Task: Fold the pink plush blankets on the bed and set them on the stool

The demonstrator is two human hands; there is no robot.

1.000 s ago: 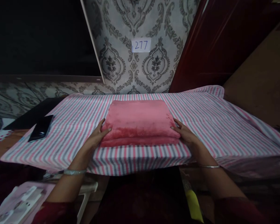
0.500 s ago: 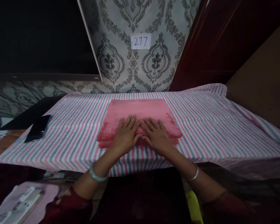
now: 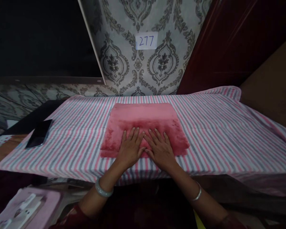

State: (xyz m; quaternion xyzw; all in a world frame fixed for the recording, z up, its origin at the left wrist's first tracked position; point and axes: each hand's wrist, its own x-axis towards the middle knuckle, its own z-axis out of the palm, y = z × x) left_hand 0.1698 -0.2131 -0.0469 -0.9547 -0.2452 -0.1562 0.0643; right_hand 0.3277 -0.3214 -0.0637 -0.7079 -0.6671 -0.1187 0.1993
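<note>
A plush pink cloth (image 3: 143, 112), folded into a thick rectangle, lies on the striped tablecloth (image 3: 78, 133) in front of me. My left hand (image 3: 131, 146) rests flat on its near part, fingers stretched out and pointing away from me. Beside it, my right hand (image 3: 160, 148) lies flat on the same cloth with its fingers spread. The two thumbs come close together near the cloth's front edge. Darker brushed marks show in the pile around and beyond my fingertips. Neither hand grips anything.
A phone (image 3: 39, 133) lies on the left of the tablecloth. Behind the table are a dark screen (image 3: 43, 41), a patterned wall with a paper marked 277 (image 3: 146, 40), and a dark red panel (image 3: 216, 47). A pink stool-like surface (image 3: 47, 200) stands low at left.
Both hands have slid toward me over the folded cloth, from its middle to its near part. A broad darker band now shows in the pile behind them.
</note>
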